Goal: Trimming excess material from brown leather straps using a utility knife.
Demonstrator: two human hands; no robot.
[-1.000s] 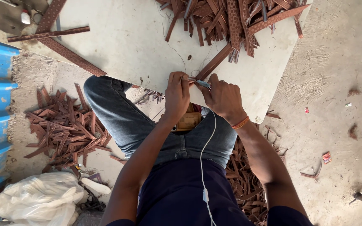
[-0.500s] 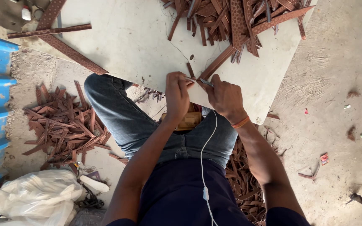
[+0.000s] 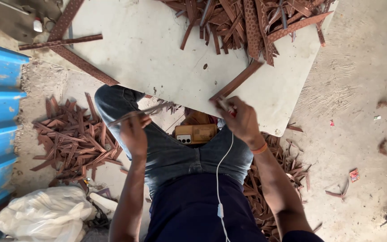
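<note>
A thin brown strip (image 3: 133, 115) is held in the closed left hand (image 3: 134, 136), out over the left knee and clear of the table (image 3: 148, 49). The right hand (image 3: 242, 121) is closed on a small tool (image 3: 225, 106) at the table's near edge, touching one long brown strip (image 3: 237, 80) that lies slanted there. The near middle of the table is bare; a heap of strips (image 3: 251, 22) is piled at its far edge. One phone (image 3: 195, 133) rests in the lap. More strips (image 3: 75, 139) are scattered on the floor to the left.
</note>
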